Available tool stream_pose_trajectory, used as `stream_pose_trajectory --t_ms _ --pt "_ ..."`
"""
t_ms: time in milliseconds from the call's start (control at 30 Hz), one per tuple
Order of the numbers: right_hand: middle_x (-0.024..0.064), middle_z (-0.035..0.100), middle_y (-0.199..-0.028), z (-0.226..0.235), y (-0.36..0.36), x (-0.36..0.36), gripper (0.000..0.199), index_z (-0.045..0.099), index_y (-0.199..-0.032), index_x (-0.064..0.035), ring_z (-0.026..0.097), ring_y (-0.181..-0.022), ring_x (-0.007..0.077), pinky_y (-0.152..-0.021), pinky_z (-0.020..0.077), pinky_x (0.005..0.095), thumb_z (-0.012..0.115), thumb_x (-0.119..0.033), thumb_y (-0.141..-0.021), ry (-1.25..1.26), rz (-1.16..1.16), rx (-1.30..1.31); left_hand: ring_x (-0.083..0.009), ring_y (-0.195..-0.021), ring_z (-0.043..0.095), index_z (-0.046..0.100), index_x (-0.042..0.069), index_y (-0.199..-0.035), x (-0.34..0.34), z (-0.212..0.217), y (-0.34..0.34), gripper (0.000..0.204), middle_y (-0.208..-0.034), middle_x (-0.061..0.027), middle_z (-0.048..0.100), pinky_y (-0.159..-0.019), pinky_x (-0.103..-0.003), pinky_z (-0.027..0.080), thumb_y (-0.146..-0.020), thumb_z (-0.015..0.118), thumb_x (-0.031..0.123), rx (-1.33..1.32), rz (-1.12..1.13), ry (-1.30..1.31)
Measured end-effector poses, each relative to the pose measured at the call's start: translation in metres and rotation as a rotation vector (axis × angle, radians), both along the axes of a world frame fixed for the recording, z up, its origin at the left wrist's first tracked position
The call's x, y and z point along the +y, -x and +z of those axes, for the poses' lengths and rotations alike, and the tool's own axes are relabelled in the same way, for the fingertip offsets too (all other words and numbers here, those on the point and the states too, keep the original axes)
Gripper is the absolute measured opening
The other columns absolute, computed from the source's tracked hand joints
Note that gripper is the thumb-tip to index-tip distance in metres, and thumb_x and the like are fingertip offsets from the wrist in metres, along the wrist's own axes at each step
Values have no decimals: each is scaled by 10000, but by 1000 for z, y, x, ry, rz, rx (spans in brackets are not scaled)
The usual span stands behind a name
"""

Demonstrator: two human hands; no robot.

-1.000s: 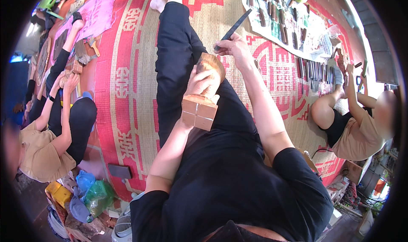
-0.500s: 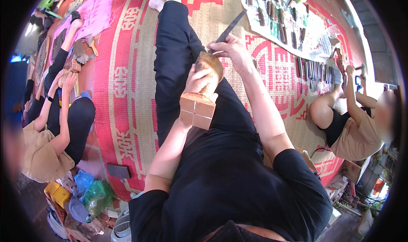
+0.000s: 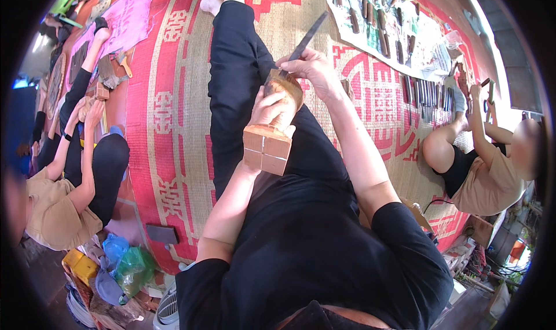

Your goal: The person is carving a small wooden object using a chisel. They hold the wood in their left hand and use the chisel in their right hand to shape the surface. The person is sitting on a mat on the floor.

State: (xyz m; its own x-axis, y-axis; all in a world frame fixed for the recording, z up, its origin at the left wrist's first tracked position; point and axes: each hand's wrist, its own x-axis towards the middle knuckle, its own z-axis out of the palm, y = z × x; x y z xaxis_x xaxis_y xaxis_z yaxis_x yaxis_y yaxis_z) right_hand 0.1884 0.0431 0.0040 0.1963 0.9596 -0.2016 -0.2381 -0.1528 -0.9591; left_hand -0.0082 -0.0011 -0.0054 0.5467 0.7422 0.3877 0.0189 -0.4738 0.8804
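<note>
Over my lap I hold a partly carved wooden block (image 3: 267,147), its square base toward me with white crossed lines on it. My left hand (image 3: 268,110) wraps round its narrower middle. Between the thumb and fingers of my right hand (image 3: 313,72) is a long, flat, dark blade-like tool (image 3: 311,35), a knife or a file; I cannot tell which. It slants up and away to the right, and its lower end meets the rounded far end of the wood. My right fingers partly cover the tool.
A red and tan mat (image 3: 191,115) lies beneath me. Far right, several wood-handled tools rest on a pale sheet (image 3: 425,63), with a row of thin tools (image 3: 428,95) nearer. One person sits at left holding a wooden piece (image 3: 102,91), another at right. Plastic bags (image 3: 133,266) lie near left.
My right hand and the dark tool have shifted slightly left and down along the wood. The carved block has moved a touch left, still in my left hand.
</note>
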Motion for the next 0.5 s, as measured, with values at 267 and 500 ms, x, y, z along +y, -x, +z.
stream_pose_trajectory --t_ms 267,500 --pt "110 692 -820 -14 -16 3 127 631 -880 -5 667 -696 159 -672 537 277 696 -77 -797 68 -148 -7 -397 -1319 367 553 87 -1149 2 4 -2 441 -1281 -86 507 -1105 -506 292 -747 732 71 0 -7 -99" --pt "122 695 -845 -8 -5 3 150 628 -906 5 672 -706 178 -688 538 282 694 -74 -796 101 -40 47 -394 -1326 360 554 86 -1151 2 -1 0 440 -1290 -80 503 -1113 -511 278 -750 735 75 9 -10 -65"
